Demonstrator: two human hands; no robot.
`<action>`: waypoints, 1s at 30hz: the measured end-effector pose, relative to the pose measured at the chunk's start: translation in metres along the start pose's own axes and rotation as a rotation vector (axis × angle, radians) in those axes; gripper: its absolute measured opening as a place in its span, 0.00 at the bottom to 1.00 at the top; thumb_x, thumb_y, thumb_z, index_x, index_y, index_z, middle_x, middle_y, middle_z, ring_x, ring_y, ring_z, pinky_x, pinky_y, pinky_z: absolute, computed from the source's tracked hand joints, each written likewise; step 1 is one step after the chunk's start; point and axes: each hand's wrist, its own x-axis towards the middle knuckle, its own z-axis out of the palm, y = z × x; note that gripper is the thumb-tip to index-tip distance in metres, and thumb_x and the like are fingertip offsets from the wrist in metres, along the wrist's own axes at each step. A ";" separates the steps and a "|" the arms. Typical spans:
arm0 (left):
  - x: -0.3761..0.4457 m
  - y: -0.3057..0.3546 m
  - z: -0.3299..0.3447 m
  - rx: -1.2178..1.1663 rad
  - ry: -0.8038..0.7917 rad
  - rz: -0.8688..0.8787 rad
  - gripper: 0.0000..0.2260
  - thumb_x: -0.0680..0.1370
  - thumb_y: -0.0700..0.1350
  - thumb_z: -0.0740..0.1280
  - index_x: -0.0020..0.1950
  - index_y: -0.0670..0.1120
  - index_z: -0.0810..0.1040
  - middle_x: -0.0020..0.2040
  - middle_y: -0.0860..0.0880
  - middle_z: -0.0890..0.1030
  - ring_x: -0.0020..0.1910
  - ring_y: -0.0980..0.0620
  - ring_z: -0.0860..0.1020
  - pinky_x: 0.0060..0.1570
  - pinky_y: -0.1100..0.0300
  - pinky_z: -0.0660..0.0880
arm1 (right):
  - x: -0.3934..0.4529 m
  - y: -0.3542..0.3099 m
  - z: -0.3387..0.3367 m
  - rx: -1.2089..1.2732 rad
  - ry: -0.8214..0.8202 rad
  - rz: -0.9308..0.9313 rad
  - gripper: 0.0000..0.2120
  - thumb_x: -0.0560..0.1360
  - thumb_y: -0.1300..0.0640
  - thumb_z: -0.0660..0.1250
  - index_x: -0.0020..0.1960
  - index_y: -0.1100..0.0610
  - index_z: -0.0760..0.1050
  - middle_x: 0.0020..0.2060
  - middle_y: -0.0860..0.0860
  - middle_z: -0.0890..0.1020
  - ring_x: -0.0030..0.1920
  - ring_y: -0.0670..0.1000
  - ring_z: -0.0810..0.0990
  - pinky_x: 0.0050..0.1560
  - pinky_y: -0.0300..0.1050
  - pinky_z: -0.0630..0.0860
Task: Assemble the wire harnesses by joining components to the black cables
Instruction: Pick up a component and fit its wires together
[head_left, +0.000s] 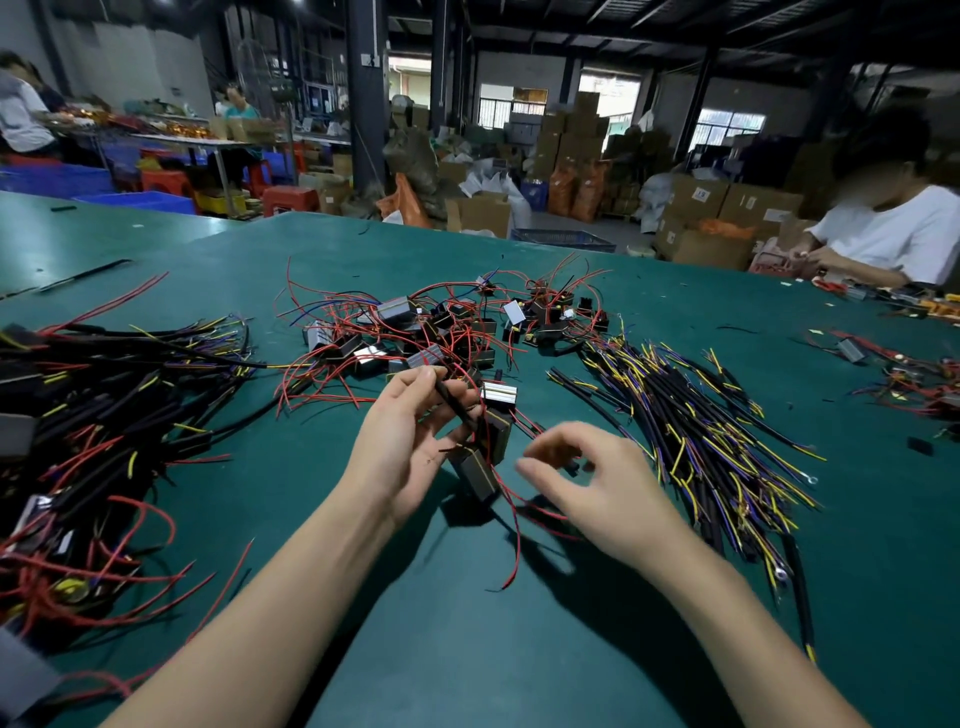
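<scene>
Here, left hand (402, 431) holds black cable (457, 410).

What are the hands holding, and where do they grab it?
The left hand pinches a black cable near its upper end. The right hand is too blurred to tell.

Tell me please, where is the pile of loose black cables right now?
In the head view, the pile of black cables lies on the green table, right of the right hand.

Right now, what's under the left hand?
Below the left hand hang black box components with red wires, above the green table. Its palm hides how the black cable joins them.
</scene>
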 end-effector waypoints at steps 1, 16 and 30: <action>-0.002 -0.001 0.003 -0.010 0.007 0.003 0.07 0.82 0.40 0.58 0.44 0.45 0.72 0.35 0.47 0.80 0.38 0.50 0.80 0.40 0.57 0.80 | -0.001 -0.006 0.007 -0.028 0.040 -0.037 0.10 0.69 0.46 0.73 0.41 0.52 0.79 0.37 0.43 0.80 0.43 0.46 0.78 0.48 0.40 0.70; -0.009 -0.006 0.015 -0.018 0.037 0.138 0.09 0.82 0.40 0.57 0.43 0.45 0.70 0.34 0.48 0.78 0.37 0.52 0.80 0.37 0.57 0.79 | -0.002 -0.024 0.023 0.071 -0.017 0.115 0.05 0.71 0.50 0.72 0.40 0.51 0.78 0.27 0.45 0.77 0.27 0.40 0.71 0.30 0.31 0.66; -0.004 0.003 0.005 -0.196 -0.041 0.126 0.10 0.82 0.41 0.56 0.42 0.46 0.70 0.32 0.49 0.78 0.36 0.53 0.82 0.36 0.61 0.79 | 0.003 -0.021 0.016 0.325 -0.061 0.219 0.06 0.75 0.54 0.69 0.44 0.56 0.83 0.36 0.44 0.82 0.36 0.41 0.76 0.45 0.39 0.71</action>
